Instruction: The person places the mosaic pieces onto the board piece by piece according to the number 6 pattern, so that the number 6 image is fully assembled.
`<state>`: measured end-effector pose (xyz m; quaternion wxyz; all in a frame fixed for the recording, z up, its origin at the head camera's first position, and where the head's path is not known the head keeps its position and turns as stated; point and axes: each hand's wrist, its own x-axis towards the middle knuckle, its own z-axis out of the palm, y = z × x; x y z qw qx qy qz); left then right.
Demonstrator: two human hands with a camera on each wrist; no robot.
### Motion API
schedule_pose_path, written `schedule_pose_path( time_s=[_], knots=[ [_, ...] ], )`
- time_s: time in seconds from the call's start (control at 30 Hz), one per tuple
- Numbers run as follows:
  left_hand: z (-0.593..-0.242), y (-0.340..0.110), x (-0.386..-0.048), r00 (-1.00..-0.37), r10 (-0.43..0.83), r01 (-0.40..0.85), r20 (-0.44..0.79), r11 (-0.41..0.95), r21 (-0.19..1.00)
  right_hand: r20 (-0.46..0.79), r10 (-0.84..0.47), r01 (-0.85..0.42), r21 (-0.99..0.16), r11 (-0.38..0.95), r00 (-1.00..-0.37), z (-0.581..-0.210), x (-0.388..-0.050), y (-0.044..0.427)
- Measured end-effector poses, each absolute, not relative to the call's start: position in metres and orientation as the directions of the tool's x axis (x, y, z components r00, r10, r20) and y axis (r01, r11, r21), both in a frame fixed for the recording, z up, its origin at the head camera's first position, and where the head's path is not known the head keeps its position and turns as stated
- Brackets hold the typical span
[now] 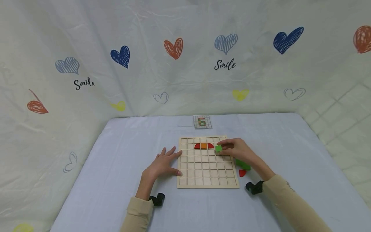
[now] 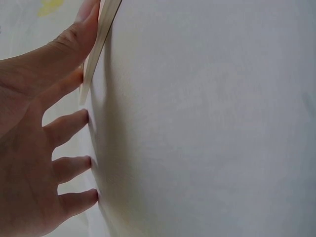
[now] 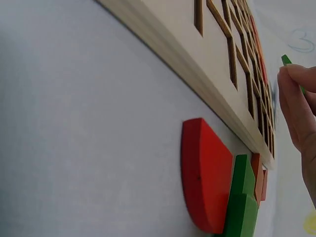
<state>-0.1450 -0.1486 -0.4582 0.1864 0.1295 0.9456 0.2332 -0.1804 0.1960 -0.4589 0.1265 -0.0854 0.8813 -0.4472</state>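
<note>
Past the far side of the white surface [image 1: 124, 148] hangs a heart-printed sheet [image 1: 191, 80]; my spread left hand [image 1: 163, 163] touches the board [image 1: 205, 174], my right hand [image 1: 239, 149] pinching a green block [image 1: 218, 148].

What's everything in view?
Cloth-covered table: 1, white, centre
Wooden grid board: 1, pale, on table
Quarter-round blocks: 3, red, two on board, one right
Square block: 1, orange, between board reds
Held square block: 1, green, in right hand
Loose blocks: 2+, green, right of board
Part-hidden blocks: 2, orange, red, beyond greens
Pattern card: 1, multicoloured, behind board
Heart-printed sheet: 1, white, around table
Wrist cameras: 2, black, lower frame
Sleeves: 2, beige, lower frame
Left hand: 1, bare, board's left edge
Right hand: 1, bare, board's right side
</note>
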Motion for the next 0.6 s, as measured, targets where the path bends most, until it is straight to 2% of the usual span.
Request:
schedule_pose_path(
  time_s=[0.6],
  knots=[
    [-0.455, -0.149, -0.143, -0.895, 0.338, 0.163, -0.291, 0.854, 0.494, -0.087, -0.334, -0.123, -0.819, 0.560, -0.939, -0.460, -0.186, 0.168]
  ],
)
